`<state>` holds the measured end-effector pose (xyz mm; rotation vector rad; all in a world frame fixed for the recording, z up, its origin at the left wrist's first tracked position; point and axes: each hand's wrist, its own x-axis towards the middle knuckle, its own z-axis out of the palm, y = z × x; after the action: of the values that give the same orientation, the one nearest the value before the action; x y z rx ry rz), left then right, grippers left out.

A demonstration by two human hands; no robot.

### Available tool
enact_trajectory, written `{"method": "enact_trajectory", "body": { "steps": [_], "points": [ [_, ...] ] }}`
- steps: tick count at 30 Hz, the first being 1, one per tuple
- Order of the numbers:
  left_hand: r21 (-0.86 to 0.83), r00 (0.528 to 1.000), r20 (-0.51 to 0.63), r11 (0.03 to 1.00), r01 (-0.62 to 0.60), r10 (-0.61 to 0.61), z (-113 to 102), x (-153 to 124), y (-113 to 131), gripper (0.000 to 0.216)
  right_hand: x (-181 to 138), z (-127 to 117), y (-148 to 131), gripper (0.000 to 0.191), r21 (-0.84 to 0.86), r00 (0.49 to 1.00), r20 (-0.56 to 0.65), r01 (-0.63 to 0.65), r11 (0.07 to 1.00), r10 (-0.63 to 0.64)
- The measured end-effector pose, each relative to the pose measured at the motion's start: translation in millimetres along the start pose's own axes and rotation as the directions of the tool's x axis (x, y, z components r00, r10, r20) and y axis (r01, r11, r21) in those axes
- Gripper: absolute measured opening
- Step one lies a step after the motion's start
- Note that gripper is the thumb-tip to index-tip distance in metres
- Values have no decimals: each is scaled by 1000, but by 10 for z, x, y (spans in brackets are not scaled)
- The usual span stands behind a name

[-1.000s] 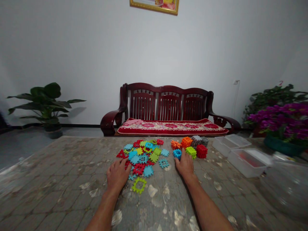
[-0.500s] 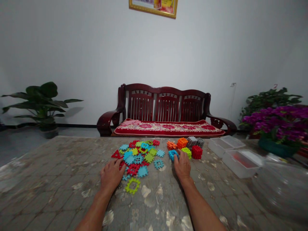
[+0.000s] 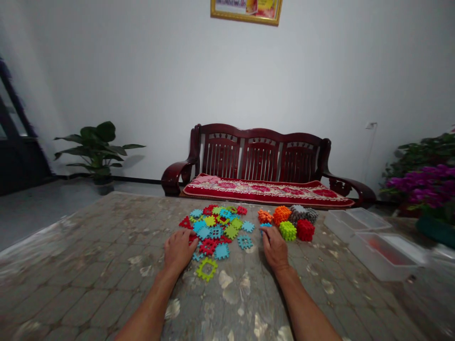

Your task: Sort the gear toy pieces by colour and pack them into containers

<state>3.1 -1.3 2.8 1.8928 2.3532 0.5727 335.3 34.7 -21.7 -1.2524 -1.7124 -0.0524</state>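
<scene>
My left hand (image 3: pixel 180 249) rests flat, fingers outstretched, at the left edge of a loose heap of notched plastic building tiles. Its fingertips touch a red tile (image 3: pixel 193 237), partly covered. My right hand (image 3: pixel 276 247) is curled with its fingers on a small group of blue tiles (image 3: pixel 265 226), mostly hidden behind the fingers. Nearest me lies a lime-green frame tile (image 3: pixel 206 269). A blue windowed tile (image 3: pixel 244 242) lies apart at the heap's right. Beside my right hand stand a lime-green stack (image 3: pixel 287 231) and a red stack (image 3: pixel 305 230).
Behind these are orange stacks (image 3: pixel 281 215) and grey stacks (image 3: pixel 303 214). Two clear plastic boxes (image 3: pixel 380 255) sit at the right, one holding something red. A patterned cloth (image 3: pixel 117 265) covers the table. Beyond stands a wooden bench (image 3: pixel 261 158).
The view has turned left, so everything sits further right. My right hand has closed in over the blue tiles, which now show less. My left hand stays at the heap's edge.
</scene>
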Motion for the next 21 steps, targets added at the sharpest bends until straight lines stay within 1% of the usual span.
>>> {"method": "enact_trajectory", "body": {
  "steps": [3,7,11,15,17,21],
  "points": [
    [-13,1000,-1,1000,-5,4,-10,-2,9,25,-26,33,-11,33,-12,997,58,49,999,-48],
    [-30,1000,-1,1000,-5,5,-26,-4,26,25,-59,88,-73,33,-46,990,130,66,997,-59],
    [-35,1000,-2,999,-6,6,-50,-15,50,23,-79,181,-303,31,-95,976,211,71,993,-50],
    [-14,1000,-6,1000,0,0,-47,-15,51,23,-46,318,-583,38,-173,952,302,94,981,-38],
    [-4,1000,-1,1000,0,0,-32,-6,39,24,-8,404,-677,41,-212,949,316,93,973,-22],
    [-13,1000,-1,1000,-19,19,-3,6,13,24,59,583,-769,45,-283,955,293,43,958,43]
  ]
}}
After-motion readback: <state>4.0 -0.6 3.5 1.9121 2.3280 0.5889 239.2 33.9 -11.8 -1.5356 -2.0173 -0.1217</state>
